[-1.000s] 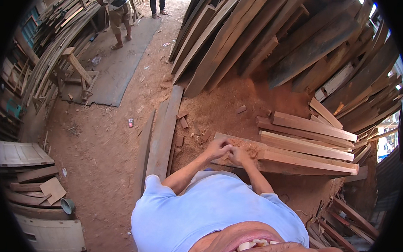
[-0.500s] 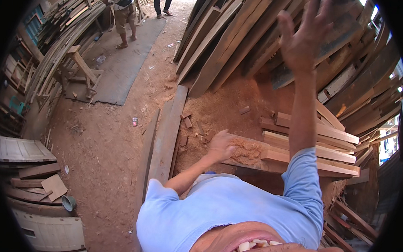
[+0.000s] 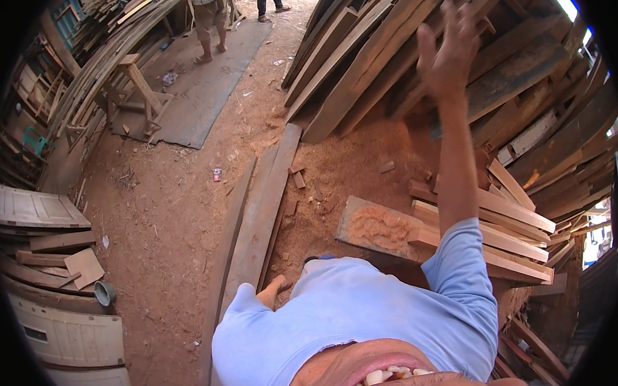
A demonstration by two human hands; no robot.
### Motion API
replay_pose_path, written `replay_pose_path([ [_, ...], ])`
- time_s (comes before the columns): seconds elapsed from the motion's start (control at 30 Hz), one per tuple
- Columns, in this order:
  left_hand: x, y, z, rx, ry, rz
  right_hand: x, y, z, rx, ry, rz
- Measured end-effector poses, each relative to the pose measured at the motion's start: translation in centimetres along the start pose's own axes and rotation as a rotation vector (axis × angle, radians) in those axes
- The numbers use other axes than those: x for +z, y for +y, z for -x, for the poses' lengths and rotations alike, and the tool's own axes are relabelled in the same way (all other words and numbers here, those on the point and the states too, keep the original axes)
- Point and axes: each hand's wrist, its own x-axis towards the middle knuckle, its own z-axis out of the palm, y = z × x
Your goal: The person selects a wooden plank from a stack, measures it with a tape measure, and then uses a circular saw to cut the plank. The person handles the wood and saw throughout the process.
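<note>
My right hand (image 3: 450, 55) is raised high in front of the leaning timber boards (image 3: 368, 66), with its fingers spread and nothing in them. My left hand (image 3: 278, 284) hangs low beside my blue shirt (image 3: 360, 297), close to the long planks (image 3: 262, 218) lying on the ground. Its fingers are too small and foreshortened to make out. In front of me a short wooden board (image 3: 347, 218) carries a heap of sawdust (image 3: 376, 226) and touches no hand. Squared lengths of wood (image 3: 517, 261) lie stacked to the right, partly behind my right forearm.
Small wood offcuts (image 3: 298, 179) lie in sawdust beside the planks. At far left stand a wooden trestle (image 3: 142, 92) and a dark mat (image 3: 203, 101), with a person (image 3: 207, 23) standing on it. Panelled doors (image 3: 66, 327) and a small pot (image 3: 104, 293) are at lower left.
My left hand has come off the sawdust-covered board and dropped back beside my body. My right hand has shifted slightly left and down, still raised. The view has turned a little.
</note>
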Motion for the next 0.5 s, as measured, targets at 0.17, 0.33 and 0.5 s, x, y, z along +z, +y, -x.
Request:
replay_pose_path([
  [0.17, -0.2, 5.6, 1.2, 0.185, 0.002, 0.157, -3.6, -4.2, 26.4, 0.391, -0.779, -0.625],
  [0.33, -6.3, 14.2, 0.7, 0.2, 0.54, 0.071, -22.1, -12.5, 47.9, 0.722, -1.55, -0.482],
  [0.5, -12.0, 26.7, 1.1, 0.631, 0.88, -0.085, -38.8, -12.9, 59.3, 1.39, -1.881, -0.177],
])
